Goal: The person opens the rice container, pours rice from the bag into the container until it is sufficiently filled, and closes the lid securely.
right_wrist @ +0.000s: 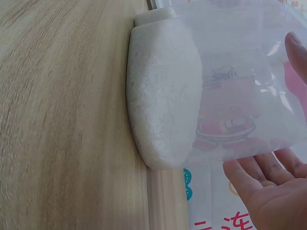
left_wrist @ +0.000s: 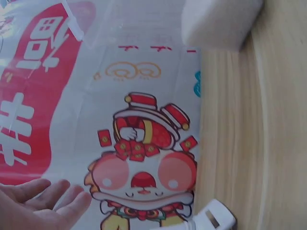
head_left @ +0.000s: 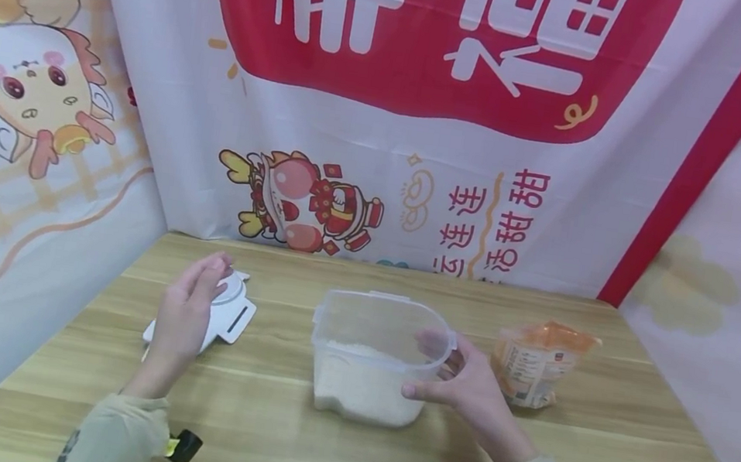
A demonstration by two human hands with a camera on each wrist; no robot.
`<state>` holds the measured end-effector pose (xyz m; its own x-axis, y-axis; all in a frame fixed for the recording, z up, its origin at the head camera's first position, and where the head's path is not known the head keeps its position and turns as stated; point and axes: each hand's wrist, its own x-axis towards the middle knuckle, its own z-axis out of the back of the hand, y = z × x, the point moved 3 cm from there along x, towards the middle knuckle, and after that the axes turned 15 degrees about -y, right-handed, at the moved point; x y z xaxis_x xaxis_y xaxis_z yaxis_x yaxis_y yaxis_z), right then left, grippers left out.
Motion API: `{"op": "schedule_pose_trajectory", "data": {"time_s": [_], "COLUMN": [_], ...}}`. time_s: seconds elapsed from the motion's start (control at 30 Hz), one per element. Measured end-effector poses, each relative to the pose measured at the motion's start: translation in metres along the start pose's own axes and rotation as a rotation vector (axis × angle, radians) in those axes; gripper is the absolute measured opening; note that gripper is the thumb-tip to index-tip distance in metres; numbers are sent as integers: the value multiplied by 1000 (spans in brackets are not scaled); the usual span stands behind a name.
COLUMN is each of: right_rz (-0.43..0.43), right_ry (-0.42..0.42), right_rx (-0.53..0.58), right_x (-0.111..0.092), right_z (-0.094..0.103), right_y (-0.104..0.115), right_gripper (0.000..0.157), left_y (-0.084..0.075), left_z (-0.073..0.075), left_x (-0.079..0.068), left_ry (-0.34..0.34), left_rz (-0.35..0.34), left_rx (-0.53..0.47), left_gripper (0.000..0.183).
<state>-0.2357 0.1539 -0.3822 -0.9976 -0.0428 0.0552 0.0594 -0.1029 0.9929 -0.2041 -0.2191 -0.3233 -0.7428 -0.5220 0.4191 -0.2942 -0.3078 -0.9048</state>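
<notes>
In the head view, the person's right grip (head_left: 463, 380) holds the clear container (head_left: 358, 323) at its three o'clock end, thumb on the near wall, fingers round the far side. White grains (head_left: 366, 394) fill its lower part; it stands upright near the middle of the desk (head_left: 259, 435), its long axis seeming to run from nine to three o'clock. The left grip (head_left: 184, 308) is loosely spread and pinches nothing; whether it touches the white lid (head_left: 229, 314) cannot be told. That lid, partly hidden by the hand, shows chiefly towards three o'clock of it, so the left is the nearer hand. From the lid, the container sits at about three o'clock, well apart. An orange bag (head_left: 535, 366) stands near the right grip, at two o'clock.
</notes>
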Motion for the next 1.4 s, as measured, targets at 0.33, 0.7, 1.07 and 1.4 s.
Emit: {"op": "schedule_pose_trajectory", "data": {"time_s": [0.33,0.7,1.07,1.4], "right_rz": [7,2,45,82], "right_ry": [16,7,20,33], "right_rx": [4,-14,-82,-107], "right_x": [-1,-1,2,1], "right_z": [1,0,1,1], "right_y": [1,1,5,5], "right_gripper": [84,84,84,83], "left_y": [-14,-4,6,18], "left_z": [-22,-43,-72,-82], "left_x": [-15,-29,-32,-37], "left_ry": [287,521,660,720], "left_rz": [-7,-75,-80,11], "left_rx": [-187,-71,-8,-2], "left_gripper": [56,92,127,115]}}
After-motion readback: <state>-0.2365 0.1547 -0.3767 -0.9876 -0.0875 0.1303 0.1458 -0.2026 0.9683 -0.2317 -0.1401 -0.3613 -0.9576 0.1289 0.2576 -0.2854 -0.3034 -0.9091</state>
